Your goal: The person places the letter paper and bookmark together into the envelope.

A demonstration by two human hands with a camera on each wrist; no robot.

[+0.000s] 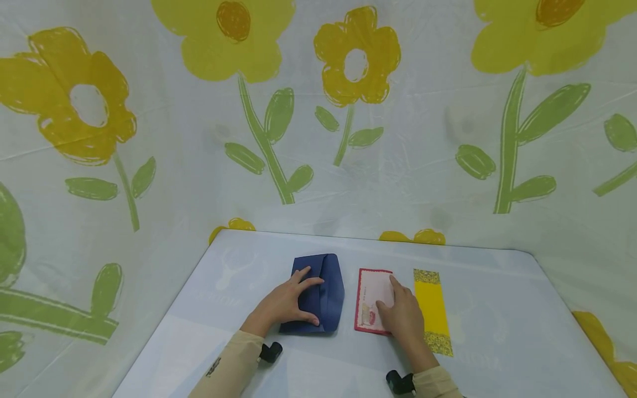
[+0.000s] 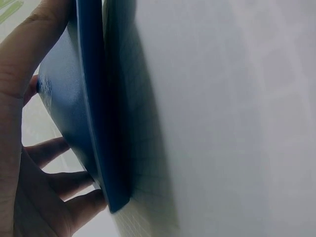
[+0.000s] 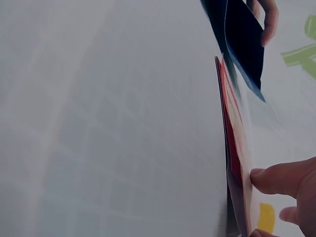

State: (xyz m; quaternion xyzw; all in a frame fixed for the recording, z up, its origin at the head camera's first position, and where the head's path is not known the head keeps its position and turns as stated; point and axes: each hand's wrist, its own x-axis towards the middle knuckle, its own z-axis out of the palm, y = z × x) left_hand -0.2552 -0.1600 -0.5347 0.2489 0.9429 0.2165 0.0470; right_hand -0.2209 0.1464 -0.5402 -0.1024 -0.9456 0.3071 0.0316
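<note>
A dark blue envelope [image 1: 309,301] lies on the table with its flap opened out to the right. My left hand [image 1: 286,301] rests on it, thumb and fingers spread apart over its face. In the left wrist view, the envelope [image 2: 91,113] lifts a little at its near edge and casts a shadow. To its right is a pale card with a red scalloped border [image 1: 367,287]. My right hand [image 1: 405,315] touches the card's right side, thumb on its face and index finger near the upper right corner. The right wrist view shows layers in the card [image 3: 236,148].
A yellow strip with glittery gold ends [image 1: 432,304] lies just right of my right hand, which partly covers it. The white table [image 1: 497,309] has a faint printed pattern. A cloth with large yellow flowers [image 1: 398,188] hangs behind and around it.
</note>
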